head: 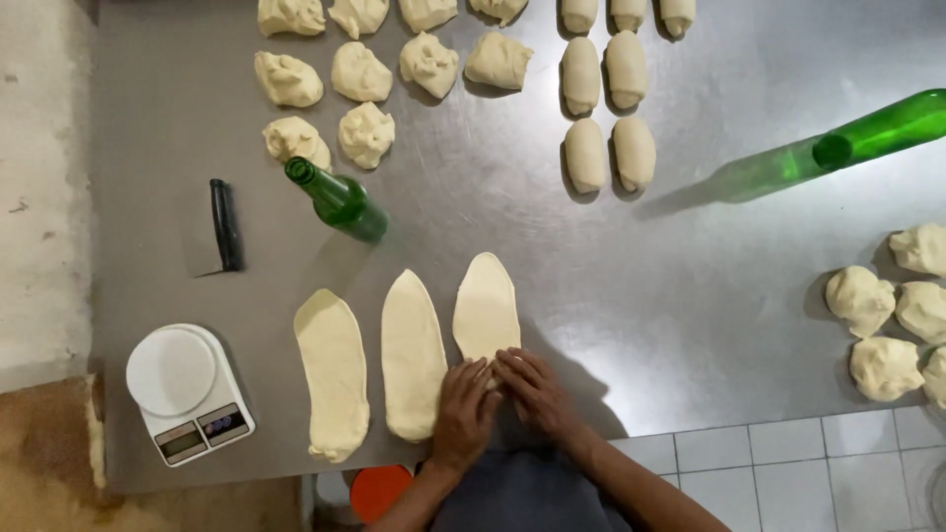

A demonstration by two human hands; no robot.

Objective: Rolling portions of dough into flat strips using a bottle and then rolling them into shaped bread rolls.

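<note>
Both hands sit at the lower middle of the frame, side by side and touching at the fingertips. The left hand point(465, 406) lies palm down with its fingers loosely curled, and the right hand point(532, 389) mirrors it, fingers bent and close together. Both press on the near end of the right dough strip point(486, 305), which seems to be folded or rolled up under the fingertips; how much is rolled cannot be told, since the hands cover it.

That strip lies on the steel table point(631, 296) just above the hands. It is a flat, long oval whose long axis runs from the bottom of the frame toward the top, leaning slightly right, with its rounded far end pointing to the upper edge.

Just left of it lies the middle dough strip point(412, 355), and further left the left dough strip point(333, 374), both lying the same way and not touched. Above them a green bottle point(337, 200) stands, and a second green bottle point(838, 143) is at the upper right. A white kitchen scale point(187, 392) sits at the lower left, with a dark scraper point(227, 225) above it. Rough dough lumps point(360, 71) fill the upper left, shaped dough rolls point(609, 108) the upper middle, and more dough pieces point(882, 320) lie at the right edge.
</note>
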